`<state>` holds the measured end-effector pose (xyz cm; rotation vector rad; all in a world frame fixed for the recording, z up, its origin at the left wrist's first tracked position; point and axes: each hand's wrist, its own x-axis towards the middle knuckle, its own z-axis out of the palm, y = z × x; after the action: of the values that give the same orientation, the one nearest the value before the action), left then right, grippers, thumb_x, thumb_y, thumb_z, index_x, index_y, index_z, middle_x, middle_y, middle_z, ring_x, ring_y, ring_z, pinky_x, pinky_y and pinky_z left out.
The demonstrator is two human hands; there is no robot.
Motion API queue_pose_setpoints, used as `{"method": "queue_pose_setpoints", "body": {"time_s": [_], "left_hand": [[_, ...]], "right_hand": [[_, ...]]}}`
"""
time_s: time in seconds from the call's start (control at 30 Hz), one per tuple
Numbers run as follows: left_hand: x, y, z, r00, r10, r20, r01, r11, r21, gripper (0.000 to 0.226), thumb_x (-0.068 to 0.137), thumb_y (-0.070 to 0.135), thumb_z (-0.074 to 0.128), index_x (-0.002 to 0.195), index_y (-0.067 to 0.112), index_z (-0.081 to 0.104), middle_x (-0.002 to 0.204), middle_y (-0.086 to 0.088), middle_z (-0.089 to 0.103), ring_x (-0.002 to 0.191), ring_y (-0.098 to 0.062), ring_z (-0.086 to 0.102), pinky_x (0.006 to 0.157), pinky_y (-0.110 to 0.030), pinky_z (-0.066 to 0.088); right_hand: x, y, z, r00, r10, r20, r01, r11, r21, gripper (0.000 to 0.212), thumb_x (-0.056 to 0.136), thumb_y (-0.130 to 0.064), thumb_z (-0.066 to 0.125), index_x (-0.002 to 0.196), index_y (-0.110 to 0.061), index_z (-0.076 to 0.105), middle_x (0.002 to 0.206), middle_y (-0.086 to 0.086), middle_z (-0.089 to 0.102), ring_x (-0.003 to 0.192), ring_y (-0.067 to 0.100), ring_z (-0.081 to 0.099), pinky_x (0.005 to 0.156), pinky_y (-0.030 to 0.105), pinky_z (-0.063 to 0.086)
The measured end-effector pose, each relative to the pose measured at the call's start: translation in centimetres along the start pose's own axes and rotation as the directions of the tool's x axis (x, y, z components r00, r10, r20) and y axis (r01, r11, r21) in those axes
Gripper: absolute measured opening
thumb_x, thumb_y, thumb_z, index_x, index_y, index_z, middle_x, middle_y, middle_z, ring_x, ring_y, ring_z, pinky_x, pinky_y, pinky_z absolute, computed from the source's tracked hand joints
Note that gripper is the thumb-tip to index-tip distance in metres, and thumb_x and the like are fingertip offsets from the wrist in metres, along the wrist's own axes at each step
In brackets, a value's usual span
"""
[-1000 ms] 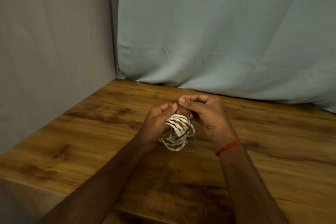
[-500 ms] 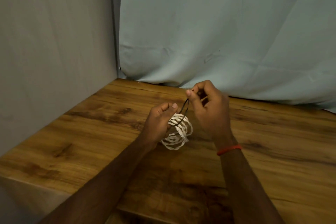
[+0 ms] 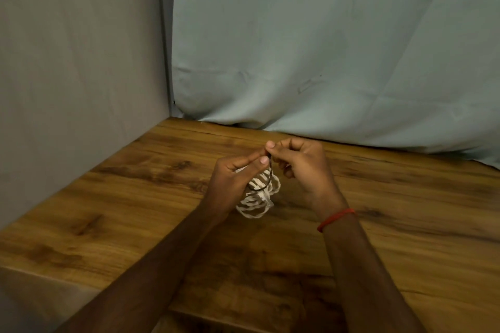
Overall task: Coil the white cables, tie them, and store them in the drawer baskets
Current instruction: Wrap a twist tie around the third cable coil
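Right hand (image 3: 299, 167): lower than half a second ago, when it drew the tie upward; thumb and forefinger now pinch the tie's upper end, meeting the left fingertips above the coil.
Left hand (image 3: 234, 182): fingers curl round the coil's left side, thumb and forefinger closing at the tie; judged to steady the bundle so that its loops cannot spring apart during tying.
Dark tie (image 3: 267, 182): thin strand running from the pinch down across the coil's front.
White cable coil (image 3: 257, 201): hangs between the hands, low over the counter; contact cannot be told. Flat off-white loops, loosely stacked, with gaps between.
Counter (image 3: 135, 211): wood-grain top; no drawer baskets in view.
Stage: tying, judged unfinished.
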<state>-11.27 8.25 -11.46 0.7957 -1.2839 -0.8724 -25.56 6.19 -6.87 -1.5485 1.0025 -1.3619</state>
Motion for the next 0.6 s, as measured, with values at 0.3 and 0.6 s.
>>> {"method": "queue_pose_setpoints", "body": {"time_s": [0.3, 0.6], "left_hand": [[0.13, 0.00, -0.21, 1.000, 0.019, -0.001, -0.019, 0.998, -0.061, 0.021, 0.090, 0.007, 0.066, 0.108, -0.004, 0.073, 0.094, -0.014, 0.078, 0.087, -0.025, 0.075, 0.075, -0.029, 0.057], [0.48, -0.37, -0.25, 0.997, -0.065, -0.040, 0.063, 0.996, -0.058, 0.016, 0.085, 0.004, 0.071, 0.098, 0.010, 0.078, 0.089, -0.008, 0.079, 0.078, -0.016, 0.073, 0.070, -0.027, 0.056]], "right_hand": [[-0.48, -0.63, 0.25, 0.999, 0.006, 0.036, -0.009, 0.996, 0.090, 0.012, 0.081, -0.010, 0.079, 0.073, -0.006, 0.071, 0.054, -0.003, 0.063, 0.047, 0.002, 0.051, 0.044, 0.012, 0.038], [-0.08, -0.01, 0.35, 0.983, -0.175, -0.053, 0.175, 0.985, -0.011, 0.017, 0.084, -0.010, 0.077, 0.073, -0.003, 0.067, 0.064, 0.006, 0.062, 0.054, 0.004, 0.051, 0.055, 0.017, 0.042]]}}
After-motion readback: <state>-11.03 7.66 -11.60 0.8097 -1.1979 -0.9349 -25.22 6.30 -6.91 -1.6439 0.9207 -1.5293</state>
